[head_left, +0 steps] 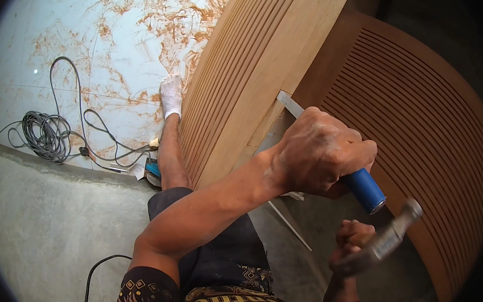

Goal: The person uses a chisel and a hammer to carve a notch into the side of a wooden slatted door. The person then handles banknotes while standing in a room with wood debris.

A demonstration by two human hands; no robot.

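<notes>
My left hand (325,151) is wrapped round the blue handle of a chisel (365,189). The chisel's flat steel blade runs out past my fist, with its tip against the edge of a slatted wooden panel (260,101), at a cut-out in the pale wood. My right hand (352,240), lower and to the right, grips a claw hammer (387,240) by its handle. The hammer head is blurred and sits a little below the chisel's butt end, apart from it. Most of the hammer handle is hidden.
Another slatted brown panel (414,109) stands at the right. My left leg (172,151) lies along the first panel, its sock on a dusty white sheet. A coiled grey cable (46,135) and a blue power tool (152,169) lie at the left. A thin white strip (290,225) lies on the floor.
</notes>
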